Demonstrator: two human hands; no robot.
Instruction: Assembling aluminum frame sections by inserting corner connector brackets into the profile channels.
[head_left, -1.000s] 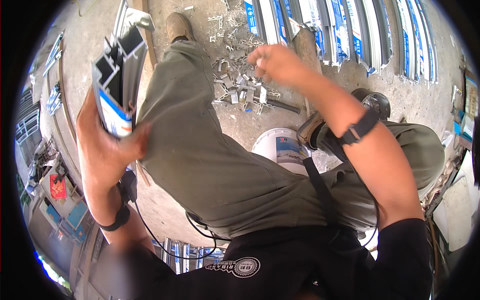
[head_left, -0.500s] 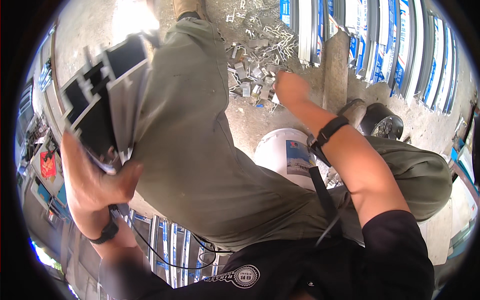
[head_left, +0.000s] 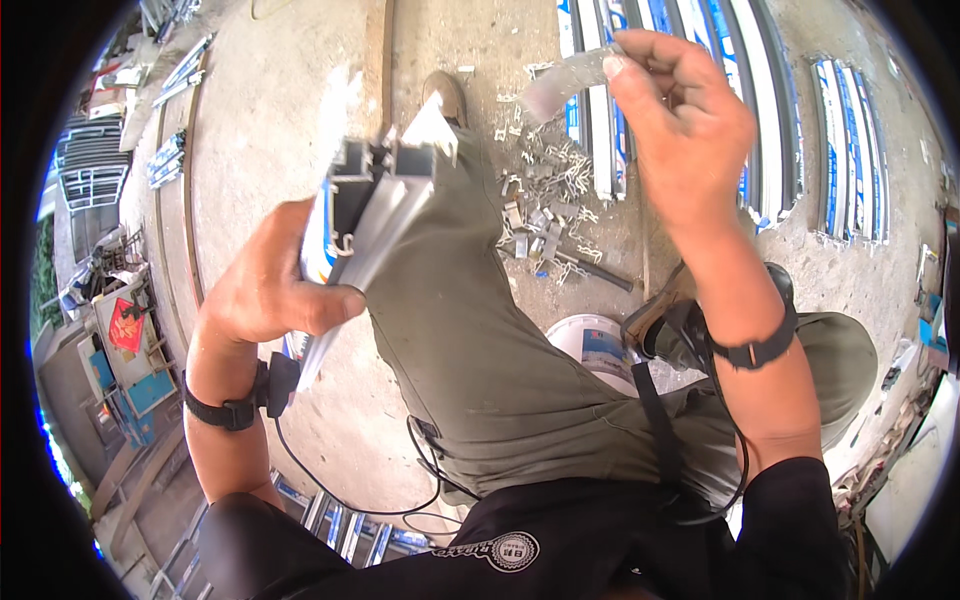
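Observation:
My left hand [head_left: 265, 285] is closed round a long aluminium profile [head_left: 385, 235], thumb on its near side. The profile's hollow cut end points up and away from me, with dark channels inside and blue-and-white film on one side. Over at the upper right, my right hand [head_left: 690, 130] pinches a thin, greyish, slightly see-through strip [head_left: 565, 88] between thumb and fingertips. The strip is smeared by motion, so its material is unclear. It hangs clear of the profile, above the floor.
Small metal offcuts [head_left: 550, 205] lie heaped on the concrete floor beyond my knee. Long film-wrapped profiles [head_left: 770, 110] lie in rows at the far right. A white bucket [head_left: 575, 335] stands between my legs. A framed panel [head_left: 130, 350] is at the left.
My right hand has risen from the offcut heap, moving right and away, and now shows a strip in its fingers. My left hand has carried the profile rightward. The whole view has shifted.

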